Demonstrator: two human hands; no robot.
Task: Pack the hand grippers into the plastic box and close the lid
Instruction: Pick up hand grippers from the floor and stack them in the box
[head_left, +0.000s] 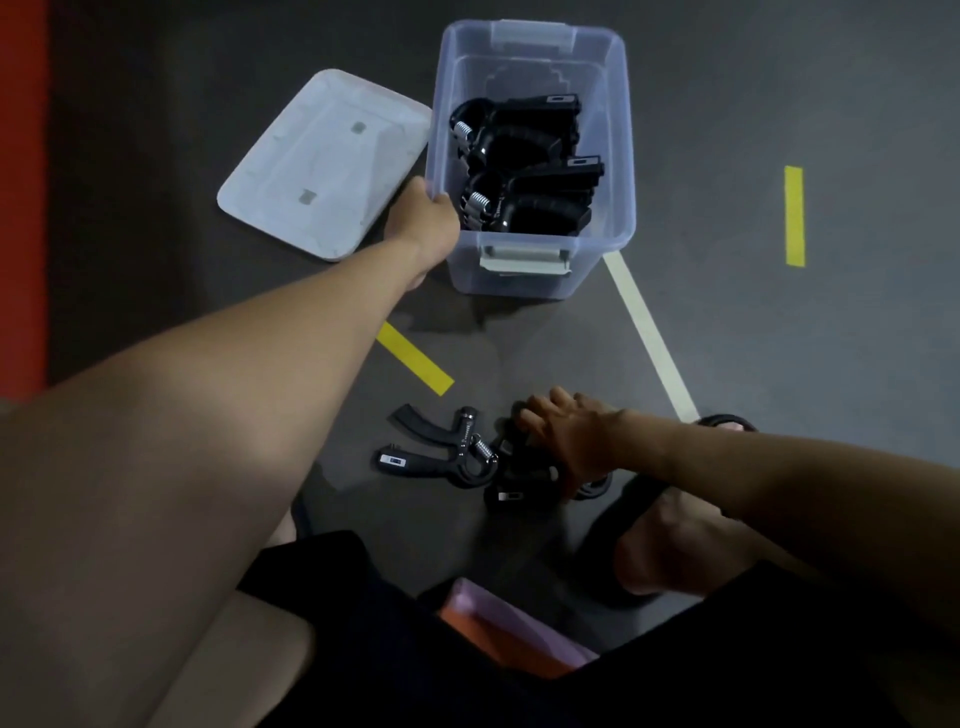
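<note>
**2 hand grippers on the floor, 2 in the box, lid off**

Nearest the camera, the person's legs in dark shorts fill the bottom of the view, with a pink and orange object (514, 631) between them and a sandalled foot (670, 545) at near right.

Just beyond, the right hand (566, 441) lies on a black hand gripper (519, 475) on the dark floor (779, 338), its grip curled over the gripper's handles; how firmly it holds cannot be told. Touching that one on its left lies a second hand gripper (436, 452), handles pointing left, spring toward the right.

Farther on, a yellow tape strip (414, 357) runs diagonally at left of centre, and a pale tape line (649, 332) slants from the box toward near right.

The left arm reaches far across to the plastic box (613, 156); the left hand (423, 223) holds its near left rim, grip closed narrow over the edge. The clear box stands upright and open, holding 2 black hand grippers (524, 171) stacked side by side, springs at left.

The lid (322, 161) lies flat on the floor just left of the box. Another yellow tape strip (795, 215) sits well apart at far right, and a red band (23, 197) edges the far left.
</note>
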